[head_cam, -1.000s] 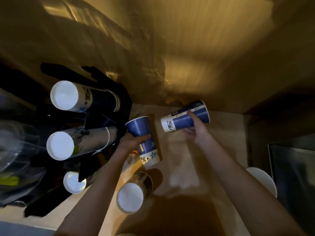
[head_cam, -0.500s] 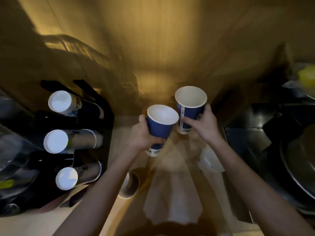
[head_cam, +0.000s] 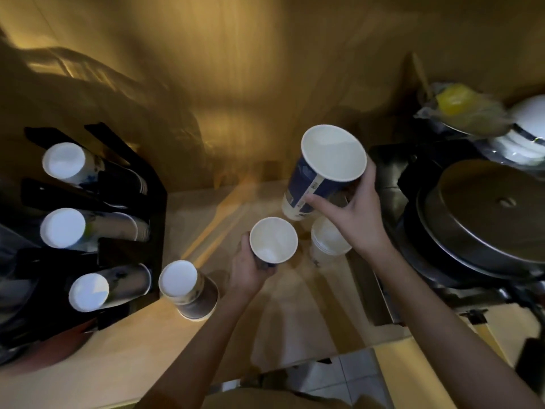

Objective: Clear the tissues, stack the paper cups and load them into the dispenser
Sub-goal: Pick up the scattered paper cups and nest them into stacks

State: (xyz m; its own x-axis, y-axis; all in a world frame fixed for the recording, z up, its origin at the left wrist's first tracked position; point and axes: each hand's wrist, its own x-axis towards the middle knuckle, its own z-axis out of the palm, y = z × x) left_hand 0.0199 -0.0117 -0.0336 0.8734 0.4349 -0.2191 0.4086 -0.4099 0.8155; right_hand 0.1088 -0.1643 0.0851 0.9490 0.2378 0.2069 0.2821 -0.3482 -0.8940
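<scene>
The left hand [head_cam: 250, 271] is wrapped around an upright blue paper cup [head_cam: 273, 240] just above the wooden counter [head_cam: 124, 343]. The right hand [head_cam: 355, 214] grips a taller blue cup [head_cam: 320, 169] higher up, mouth tilted toward the camera. A white cup stack [head_cam: 326, 245] stands between them; the black dispenser [head_cam: 118, 208] sits well left, holding three rows of cups.

The cups are paper, like the one at upper centre [head_cam: 323, 172]: matt white inside, printed blue outside with a slight sheen. The dispenser [head_cam: 118, 214] on the left looks like black plastic, a bit glossy. The worktop [head_cam: 147, 343] is smooth pale wood-look laminate. The big lid [head_cam: 495, 214] on the right is brushed metal, dull shine.
</scene>
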